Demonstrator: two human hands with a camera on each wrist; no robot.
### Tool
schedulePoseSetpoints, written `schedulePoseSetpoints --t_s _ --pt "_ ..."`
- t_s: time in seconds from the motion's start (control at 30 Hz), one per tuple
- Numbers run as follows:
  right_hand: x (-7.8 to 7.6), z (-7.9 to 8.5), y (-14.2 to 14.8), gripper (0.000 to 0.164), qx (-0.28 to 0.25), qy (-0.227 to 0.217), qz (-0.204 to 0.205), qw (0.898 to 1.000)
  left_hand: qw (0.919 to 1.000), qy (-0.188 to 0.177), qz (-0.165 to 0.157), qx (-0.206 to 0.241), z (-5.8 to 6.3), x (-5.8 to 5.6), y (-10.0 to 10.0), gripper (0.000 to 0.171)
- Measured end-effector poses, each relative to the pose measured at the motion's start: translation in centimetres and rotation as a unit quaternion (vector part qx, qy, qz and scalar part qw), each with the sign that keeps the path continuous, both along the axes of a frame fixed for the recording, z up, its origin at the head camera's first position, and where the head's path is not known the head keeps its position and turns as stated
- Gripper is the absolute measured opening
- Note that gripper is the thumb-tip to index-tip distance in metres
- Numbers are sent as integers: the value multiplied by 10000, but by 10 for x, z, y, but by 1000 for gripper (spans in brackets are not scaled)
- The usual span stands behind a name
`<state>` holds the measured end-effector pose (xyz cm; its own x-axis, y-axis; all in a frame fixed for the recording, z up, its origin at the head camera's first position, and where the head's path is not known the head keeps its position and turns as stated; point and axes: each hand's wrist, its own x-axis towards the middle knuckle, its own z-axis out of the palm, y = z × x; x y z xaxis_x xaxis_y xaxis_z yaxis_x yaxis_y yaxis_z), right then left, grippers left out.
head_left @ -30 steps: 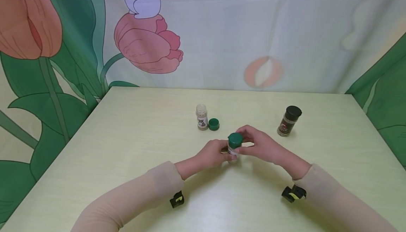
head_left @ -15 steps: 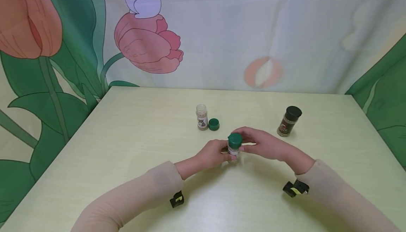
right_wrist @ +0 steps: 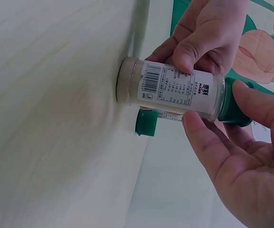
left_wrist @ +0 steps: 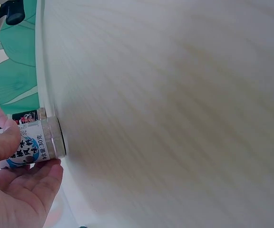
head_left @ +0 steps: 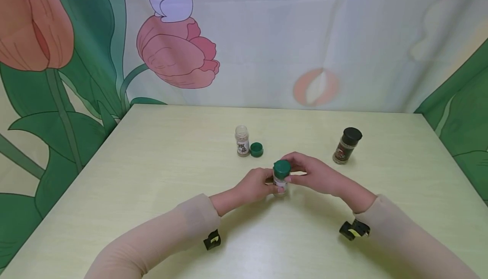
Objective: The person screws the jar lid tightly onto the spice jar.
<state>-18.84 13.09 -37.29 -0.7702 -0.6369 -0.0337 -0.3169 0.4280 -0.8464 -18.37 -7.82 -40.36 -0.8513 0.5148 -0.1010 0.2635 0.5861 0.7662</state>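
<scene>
A small clear seasoning jar [head_left: 280, 183] with a white printed label stands upright near the middle of the table, topped by a green cap [head_left: 282, 169]. My left hand [head_left: 251, 186] grips its body, thumb on the near side and fingers behind. Around the cap curl the thumb and fingers of my right hand [head_left: 314, 176]. In the right wrist view, that thumb presses the green cap [right_wrist: 234, 105] while the index fingertip touches the label. Pale contents show through the jar's base [left_wrist: 56, 137] in the left wrist view.
Farther back stands an uncapped seasoning jar [head_left: 242, 143], with a loose green cap [head_left: 256, 149] beside it. A dark-labelled jar with a black lid [head_left: 347, 145] stands to the right. Behind the pale table [head_left: 171, 143] hangs a printed curtain [head_left: 259, 50].
My right hand first shifted slightly right with its thumb drawing back along the cap, then came back a little. The left hand and jar hold nearly the same place.
</scene>
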Motion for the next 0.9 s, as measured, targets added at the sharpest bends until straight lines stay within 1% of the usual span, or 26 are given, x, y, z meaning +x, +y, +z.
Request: schedulePoseSetpoints --t_s 0.23,0.53,0.7,0.9 --pt "1 -2 -1 38 -6 59 -185 9998 10000 -21 -23 -3 1 1 0 29" --pt "1 -3 -1 38 -30 78 -281 9996 10000 -83 -1 32 2 0 1 29" --pt "0 -2 -1 39 15 58 -203 9998 10000 -94 11 12 2 0 1 29" --pt "-4 -1 2 48 8 -19 48 10000 9999 -113 31 -14 1 0 1 29"
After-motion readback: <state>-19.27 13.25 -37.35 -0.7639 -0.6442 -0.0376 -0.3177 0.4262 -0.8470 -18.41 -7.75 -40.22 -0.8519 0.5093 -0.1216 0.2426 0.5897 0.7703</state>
